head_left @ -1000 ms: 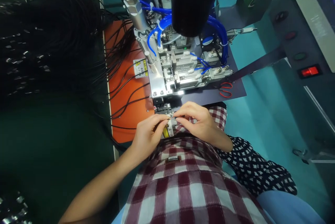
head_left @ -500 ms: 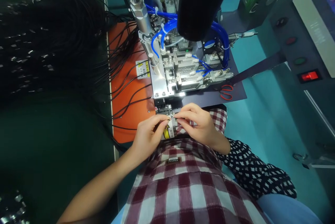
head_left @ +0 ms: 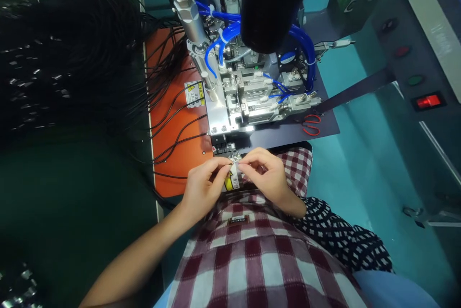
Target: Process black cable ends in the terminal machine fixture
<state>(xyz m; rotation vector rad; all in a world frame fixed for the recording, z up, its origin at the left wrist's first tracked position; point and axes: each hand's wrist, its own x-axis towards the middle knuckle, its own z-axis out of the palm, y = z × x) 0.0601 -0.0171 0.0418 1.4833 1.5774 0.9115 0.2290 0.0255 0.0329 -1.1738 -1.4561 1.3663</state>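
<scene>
My left hand [head_left: 203,187] and my right hand [head_left: 265,176] meet fingertip to fingertip over a small metal connector [head_left: 234,160] at the front of a black fixture block [head_left: 226,150]. Both hands pinch this small part; what lies under the fingers is hidden. A yellow warning label [head_left: 231,181] shows just below the fingertips. The fixture sits at the front edge of a metal machine [head_left: 237,96] with blue air hoses [head_left: 223,34].
Many thin black cables [head_left: 72,58] lie piled at the left and trail over an orange mat [head_left: 176,120]. Red-handled scissors [head_left: 311,124] rest on the dark base plate at the right. A control panel with a lit red switch [head_left: 428,102] stands at the far right.
My right hand has drawn slightly closer to me and to the left, while the fingertips of both hands stay on the small part. The view has shifted a little.
</scene>
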